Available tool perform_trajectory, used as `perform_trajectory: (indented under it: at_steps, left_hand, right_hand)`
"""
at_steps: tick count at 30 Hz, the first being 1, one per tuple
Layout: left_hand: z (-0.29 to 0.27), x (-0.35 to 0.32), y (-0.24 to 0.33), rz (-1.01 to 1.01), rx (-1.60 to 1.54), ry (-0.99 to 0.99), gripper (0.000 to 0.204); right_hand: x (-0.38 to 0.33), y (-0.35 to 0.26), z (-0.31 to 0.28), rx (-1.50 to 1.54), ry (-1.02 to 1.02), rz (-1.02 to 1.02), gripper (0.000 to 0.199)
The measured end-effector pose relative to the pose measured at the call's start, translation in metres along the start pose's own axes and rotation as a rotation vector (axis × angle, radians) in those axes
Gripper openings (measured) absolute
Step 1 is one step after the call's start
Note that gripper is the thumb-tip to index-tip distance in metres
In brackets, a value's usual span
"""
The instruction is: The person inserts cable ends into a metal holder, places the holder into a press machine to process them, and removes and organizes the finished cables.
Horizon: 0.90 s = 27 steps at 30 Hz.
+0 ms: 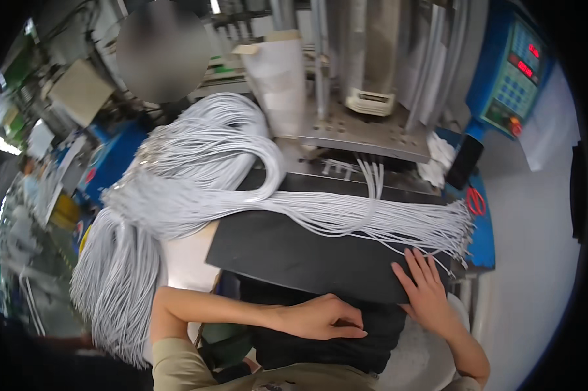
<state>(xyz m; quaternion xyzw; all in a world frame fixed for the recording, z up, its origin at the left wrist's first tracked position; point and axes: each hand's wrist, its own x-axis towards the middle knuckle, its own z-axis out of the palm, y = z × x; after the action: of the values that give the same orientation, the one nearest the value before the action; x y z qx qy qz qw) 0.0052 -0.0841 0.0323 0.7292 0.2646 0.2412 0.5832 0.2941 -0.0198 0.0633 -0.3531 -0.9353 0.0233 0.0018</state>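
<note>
My right hand (426, 290) lies with its fingers stretched out on the right end of a black board (307, 251), just below the loose ends of a long bundle of thin grey-white cables (398, 218). My left hand (323, 317) is over my lap, in front of the board's near edge. Its fingers are loosely curled toward the thumb, and nothing shows between them. A larger looped heap of the same cables (209, 137) lies to the left. Another bunch of cables (118, 280) hangs down the table's left side.
Behind the board stands a metal press (372, 124), with several cables rising toward its base. At the right are a blue control box (509, 72) with a lit display, a black phone-like object (465, 161) and red-handled scissors (476, 202). A white carton (278, 85) stands beside the press.
</note>
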Motion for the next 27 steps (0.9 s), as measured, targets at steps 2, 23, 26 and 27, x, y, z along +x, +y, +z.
perform_trajectory:
  at_steps: [2,23,26,27]
  left_hand:
    - [-0.015,0.001,-0.001,0.005,0.025,0.013,0.022]
    - [-0.122,0.001,-0.006,0.084,1.399,0.653,0.072]
    - [-0.128,0.017,-0.032,-0.018,1.442,0.594,0.056]
    - [-0.134,0.016,-0.038,-0.067,1.470,0.562,0.049]
  right_hand:
    - [0.012,-0.002,-0.012,0.095,-0.002,-0.051,0.096]
    - [0.204,0.049,-0.006,0.393,0.330,0.073,0.023]
    - [0.233,0.062,0.031,0.178,0.398,0.098,0.015]
    - [0.237,0.061,0.034,0.179,0.396,0.100,0.015]
